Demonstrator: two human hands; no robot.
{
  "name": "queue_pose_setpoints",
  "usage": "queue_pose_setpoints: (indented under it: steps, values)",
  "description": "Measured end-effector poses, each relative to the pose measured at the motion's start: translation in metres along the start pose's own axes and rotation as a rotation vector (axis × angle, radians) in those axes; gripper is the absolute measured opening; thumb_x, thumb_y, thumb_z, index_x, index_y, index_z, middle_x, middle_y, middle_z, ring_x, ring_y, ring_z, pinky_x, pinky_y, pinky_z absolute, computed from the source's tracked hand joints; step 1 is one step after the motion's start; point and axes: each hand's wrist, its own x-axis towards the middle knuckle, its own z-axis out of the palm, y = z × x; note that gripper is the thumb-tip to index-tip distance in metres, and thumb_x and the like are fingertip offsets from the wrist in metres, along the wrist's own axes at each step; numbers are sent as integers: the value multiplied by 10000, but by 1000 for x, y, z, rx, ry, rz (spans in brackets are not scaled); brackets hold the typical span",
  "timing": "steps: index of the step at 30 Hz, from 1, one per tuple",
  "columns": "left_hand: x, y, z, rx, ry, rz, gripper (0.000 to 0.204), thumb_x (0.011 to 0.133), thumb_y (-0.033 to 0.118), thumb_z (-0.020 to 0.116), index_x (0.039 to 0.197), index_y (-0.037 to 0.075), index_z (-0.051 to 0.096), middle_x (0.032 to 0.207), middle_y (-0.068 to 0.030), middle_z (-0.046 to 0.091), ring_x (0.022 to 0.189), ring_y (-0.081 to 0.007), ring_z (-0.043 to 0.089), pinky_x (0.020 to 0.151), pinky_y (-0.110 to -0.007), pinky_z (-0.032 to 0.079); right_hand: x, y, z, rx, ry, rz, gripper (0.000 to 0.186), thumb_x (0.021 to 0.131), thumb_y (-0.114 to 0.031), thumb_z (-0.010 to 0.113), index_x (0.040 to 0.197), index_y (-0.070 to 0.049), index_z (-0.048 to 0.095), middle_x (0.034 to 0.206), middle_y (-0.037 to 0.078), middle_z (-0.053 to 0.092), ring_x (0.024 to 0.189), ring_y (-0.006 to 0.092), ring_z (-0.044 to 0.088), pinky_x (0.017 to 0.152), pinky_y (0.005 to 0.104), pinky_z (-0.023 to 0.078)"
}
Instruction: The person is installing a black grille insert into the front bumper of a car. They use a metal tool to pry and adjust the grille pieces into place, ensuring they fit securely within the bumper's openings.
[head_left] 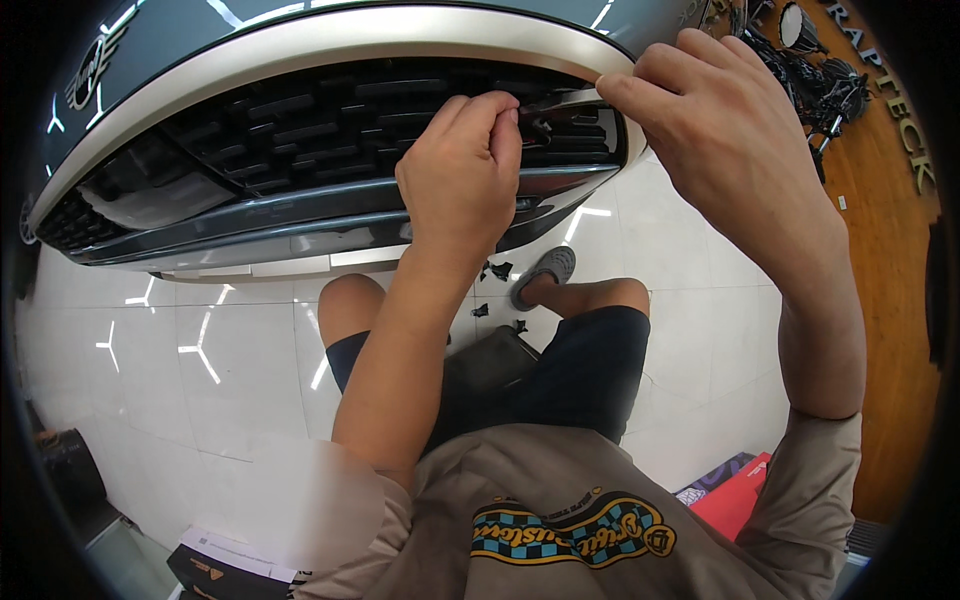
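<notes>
Head view: trim work seems in hand, right hand [705, 130] pinching a silvery strip [575, 99] at the black car grille's [330, 120] right end, left hand [460, 160] closed, any hold hidden, steady tension likely needed next.

Black plastic car grille w/ staggered short bars [320, 118]: approx. 11 o'clock, in place; mid-RH pt. hidden.
Smooth champagne-coloured surround [350, 50]: arcs over grille, approx. 9 thru 12 to 2 o'clock; satin sheen.
Slim pale shiny strip [578, 98]: 1 o'clock, nr-horiz., by grille's upper RH end, just below surround; ends hidden, attachment unclear.
</notes>
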Motion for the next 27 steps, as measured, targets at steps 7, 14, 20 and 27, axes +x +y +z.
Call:
queue_pose_setpoints:
  steps: [7,14,20,27]
  values:
    - [-2,-1,8,65,68,26,56,921,38,710,958,19,747,760,-63,663,593,-146,595,555,-283,468,2,2,2,-25,-3,-34,296,829,-61,755,1121,-104,740,923,27,676,881,199,616,804,355,480]
    - [-3,-4,7,75,74,43,56,928,38,708,970,24,743,766,-59,654,591,-139,585,550,-275,461,16,-2,-22,65,-139,-19,197,862,-78,663,1051,-62,718,865,61,650,836,226,609,757,373,473]
    - [-4,-4,10,72,80,76,53,935,35,701,974,28,736,760,-49,636,589,-133,570,543,-273,448,17,5,-26,88,-209,-29,68,884,-108,638,918,-83,691,788,23,616,793,186,577,737,344,417]
    - [-5,-6,9,71,81,76,52,936,38,699,972,33,736,759,-47,632,585,-132,561,536,-274,436,16,4,-22,74,-154,-49,60,887,-110,650,917,-79,691,787,26,615,784,183,569,730,341,410]
